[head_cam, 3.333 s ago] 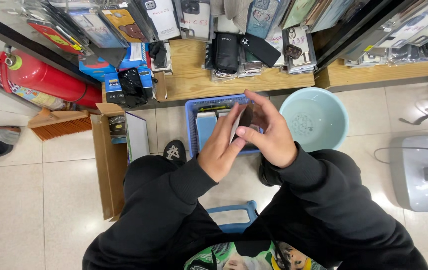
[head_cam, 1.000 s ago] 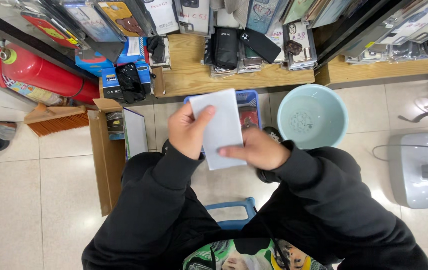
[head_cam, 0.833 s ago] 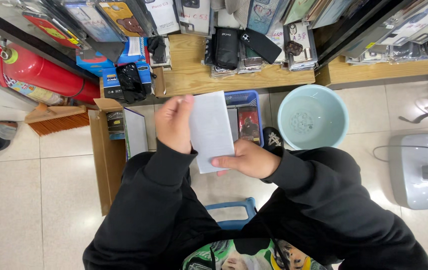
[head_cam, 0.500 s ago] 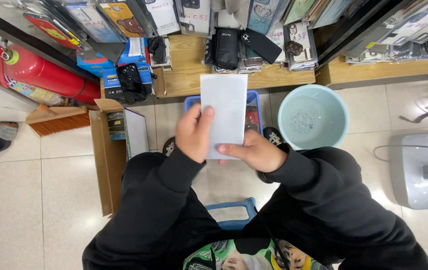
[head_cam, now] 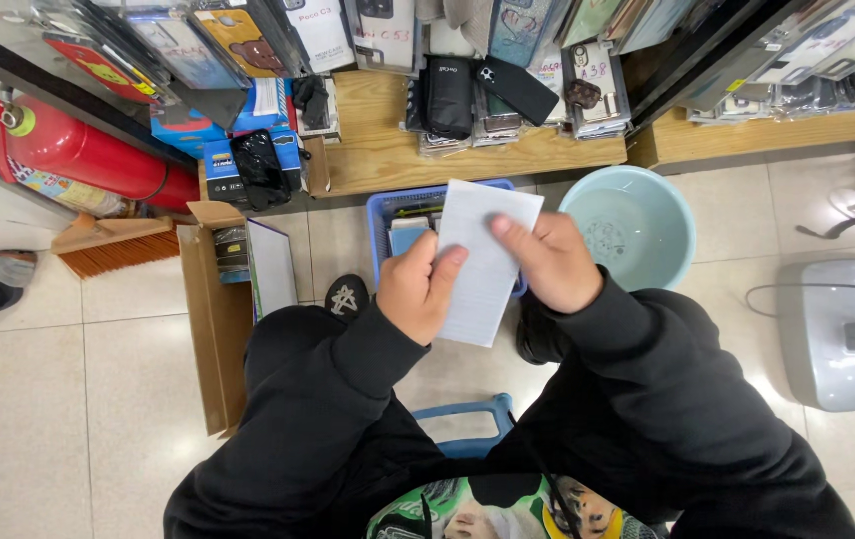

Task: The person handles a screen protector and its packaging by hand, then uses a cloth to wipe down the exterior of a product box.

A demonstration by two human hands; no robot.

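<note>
Red fire extinguisher (head_cam: 88, 155) is lying along the far left edge of the tiled floor (head_cam: 38, 399), under the shelf. A broom head (head_cam: 113, 245) with orange bristles is sitting just in front of it. An open cardboard box (head_cam: 216, 319) is standing on the floor right of the broom, a flat white-and-blue item leaning inside. Behind it, at the left end of the wooden shelf (head_cam: 378, 160), blue boxes and a black bagged item (head_cam: 260, 165) are piling up. Phone cases in clear packets are standing in rows along the back edge of the shelf.

Person in black sleeves is sitting, looking down. Left hand (head_cam: 420, 289) is grasping the white sheet (head_cam: 482, 262), thumb on top, fingers curled under its lower left edge. Right hand (head_cam: 545, 262) is gripping the same sheet from the right side, forefinger pressing on the face near the upper edge. Sheet is being held tilted, in the air, over the near edge of the blue basket (head_cam: 388, 205), covering most of it. Basket is sitting on the floor against the front edge of the shelf, flat packets inside. A black shoe toe (head_cam: 348, 296) is showing just left of the left hand.

Pale green basin (head_cam: 632, 225) is sitting on the floor just right of the basket, near the right hand. A grey appliance (head_cam: 847, 329) with a cord is standing at the right edge of the floor. A blue stool edge (head_cam: 467, 424) is showing between the knees.
</note>
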